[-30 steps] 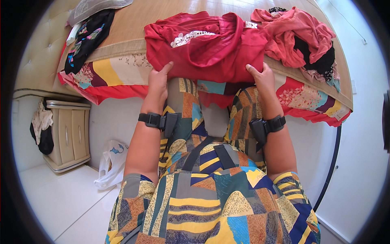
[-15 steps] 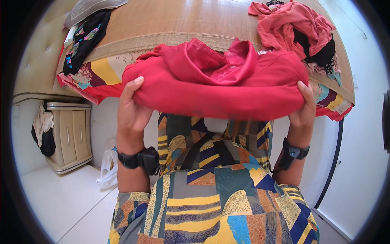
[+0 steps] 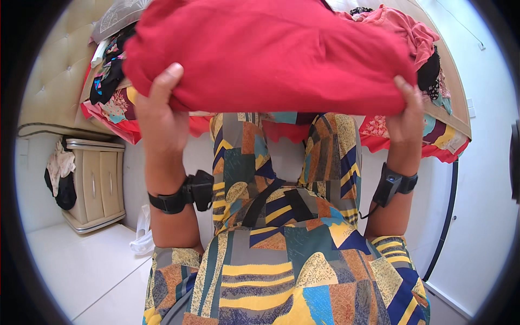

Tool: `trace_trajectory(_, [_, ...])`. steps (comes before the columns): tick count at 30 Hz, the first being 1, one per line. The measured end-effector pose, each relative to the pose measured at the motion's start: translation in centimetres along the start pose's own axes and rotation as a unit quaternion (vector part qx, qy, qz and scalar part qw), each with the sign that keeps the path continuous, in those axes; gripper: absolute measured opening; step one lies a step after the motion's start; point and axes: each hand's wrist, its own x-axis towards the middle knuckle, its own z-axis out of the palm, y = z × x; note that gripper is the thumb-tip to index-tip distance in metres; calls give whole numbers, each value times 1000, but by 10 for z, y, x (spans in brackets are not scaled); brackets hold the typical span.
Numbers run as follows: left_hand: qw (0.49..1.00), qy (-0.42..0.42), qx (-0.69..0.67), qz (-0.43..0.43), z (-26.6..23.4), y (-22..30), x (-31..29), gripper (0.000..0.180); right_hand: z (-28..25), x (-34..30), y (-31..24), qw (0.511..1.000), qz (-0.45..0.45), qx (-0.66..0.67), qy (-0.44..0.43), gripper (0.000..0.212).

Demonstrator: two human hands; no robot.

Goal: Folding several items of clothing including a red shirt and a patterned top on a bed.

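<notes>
A red shirt (image 3: pixel 271 59), folded into a wide bundle, is held up in front of me over the near edge of the bed. My left hand (image 3: pixel 162 111) grips its left end, thumb on top and fingers out of sight beneath the cloth. At the opposite end my right hand (image 3: pixel 406 108) holds it the same way. The collar seen earlier does not show now; a smooth, slightly blurred face of fabric is toward me. Black bands with small devices circle both wrists.
Salmon-pink clothing (image 3: pixel 414 35) lies heaped with black garments at the bed's right. A dark patterned garment (image 3: pixel 111 65) and a grey pillow (image 3: pixel 116 21) are at its left. A beige cabinet (image 3: pixel 97 184) stands on the left floor beside a white plastic bag (image 3: pixel 142 233).
Both hands have raised the red shirt and tipped it, so its collar has gone out of sight and a plain side faces me. More of my patterned trousers shows below.
</notes>
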Motion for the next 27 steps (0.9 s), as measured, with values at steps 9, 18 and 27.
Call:
trace_trajectory(9, [957, 64, -48, -280, -55, -98, -74, 39, -34, -47, 69, 981, 191, -28, -8, 47])
trace_trajectory(18, [969, 52, -18, -242, -51, -111, -77, 39, 35, -19, 56, 993, 22, -118, -16, 42])
trace_trajectory(27, [958, -97, 43, -268, -43, -94, -85, 41, 132, -72, 77, 821, -69, -305, -477, 68])
